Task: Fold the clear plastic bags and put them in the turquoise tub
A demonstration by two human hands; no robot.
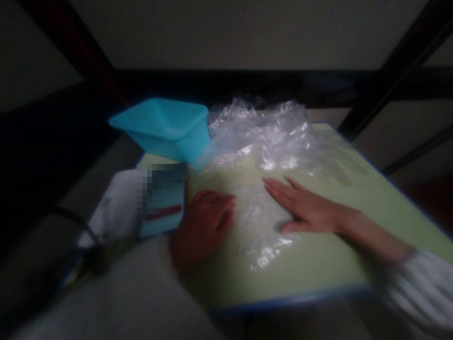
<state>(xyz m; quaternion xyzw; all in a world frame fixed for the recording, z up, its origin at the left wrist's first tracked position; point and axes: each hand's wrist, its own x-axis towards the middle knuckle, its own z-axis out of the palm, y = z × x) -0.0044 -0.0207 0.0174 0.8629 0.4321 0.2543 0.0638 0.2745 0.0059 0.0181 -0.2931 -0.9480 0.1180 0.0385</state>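
A clear plastic bag [258, 222] lies flat on the pale yellow-green table in front of me, shiny and creased along its near edge. At its left edge is my left hand [203, 226], its fingers curled and closed on the film, though the fingertips are blurred. My right hand [307, 205] rests flat on the bag's right side, fingers stretched out and thumb apart, pressing on it from above. Just beyond both hands, a loose heap of clear plastic bags [269, 132] spreads across the back of the table.
A turquoise plastic bin [191, 141] stands at the back left. Beside my left forearm lies a flat pale-blue object [163, 224] with a dark red strip, partly pixelated, next to something white [113, 203]. The table [318, 269] has a blue edge. Dark metal bars [392, 61] rise behind.
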